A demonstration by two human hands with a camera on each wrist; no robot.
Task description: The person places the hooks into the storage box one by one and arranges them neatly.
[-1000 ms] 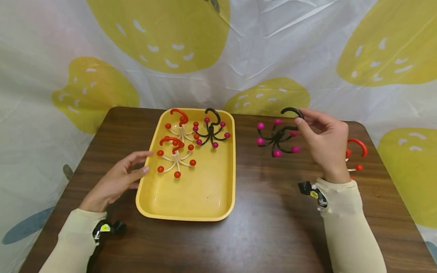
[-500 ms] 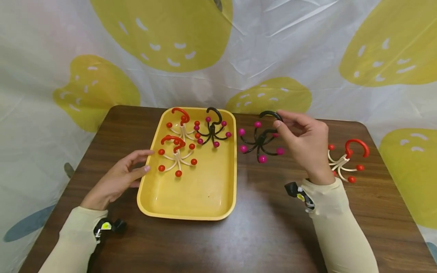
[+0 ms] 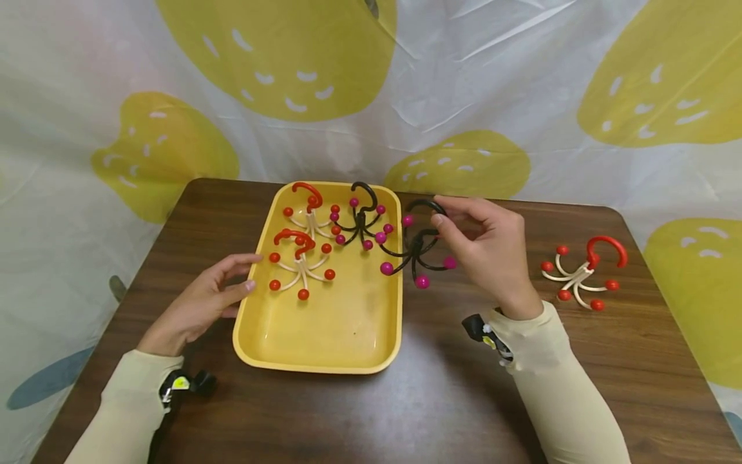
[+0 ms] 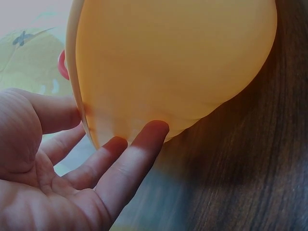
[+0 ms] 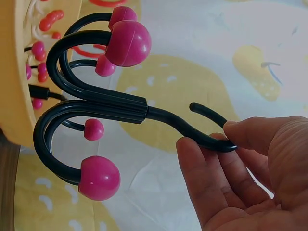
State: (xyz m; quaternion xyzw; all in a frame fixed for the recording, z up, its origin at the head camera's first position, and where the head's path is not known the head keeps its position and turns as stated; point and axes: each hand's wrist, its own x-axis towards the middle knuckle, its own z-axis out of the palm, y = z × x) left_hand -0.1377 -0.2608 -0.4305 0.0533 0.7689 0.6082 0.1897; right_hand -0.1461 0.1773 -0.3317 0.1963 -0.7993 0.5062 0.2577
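My right hand [image 3: 487,251] pinches the hook of a black multi-arm hook hanger [image 3: 416,251] with pink ball tips. In the right wrist view the hanger [image 5: 130,108] points away from the fingers toward the tray, its curled arms spread. From the head view it overlaps the right rim of the yellow tray [image 3: 324,348]. Inside the tray stand two red-and-white hangers [image 3: 300,267] at the left and a black-and-pink hanger [image 3: 361,222] at the back right. On the tray's left side my left hand [image 3: 199,299] touches the rim and outer wall [image 4: 168,62] with extended fingers.
Right of my right hand, another red-and-white hanger [image 3: 580,274] stands on the brown wooden table [image 3: 452,412]. A white curtain with yellow fruit prints [image 3: 458,158] hangs behind the table's back edge.
My right hand has carried the black-and-pink hanger leftward and slightly lower, up to the tray's right rim. The red-and-white hanger at right is now uncovered. My left hand stays at the tray.
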